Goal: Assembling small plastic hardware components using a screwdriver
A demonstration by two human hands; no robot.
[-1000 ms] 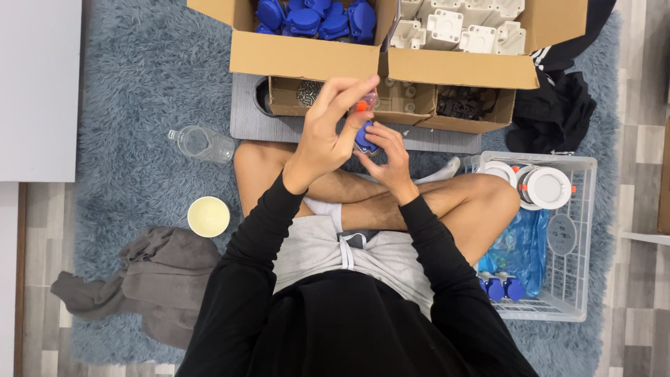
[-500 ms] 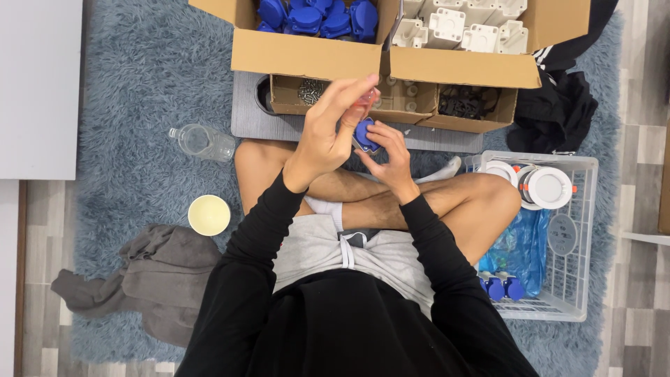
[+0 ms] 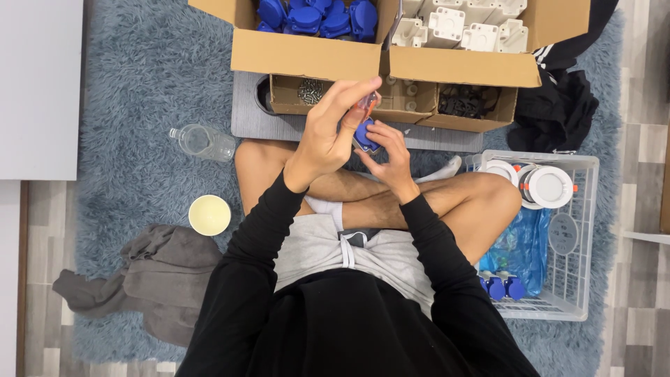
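Blue plastic part sits at upper centre of the frame, gripped by right hand fingers from below; left hand fingers pinch an orange-tipped piece just above it.

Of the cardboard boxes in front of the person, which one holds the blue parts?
The large open box at upper left, directly above the left hand. Its blue parts set it apart from the neighbouring box of white parts and the shallower boxes below.
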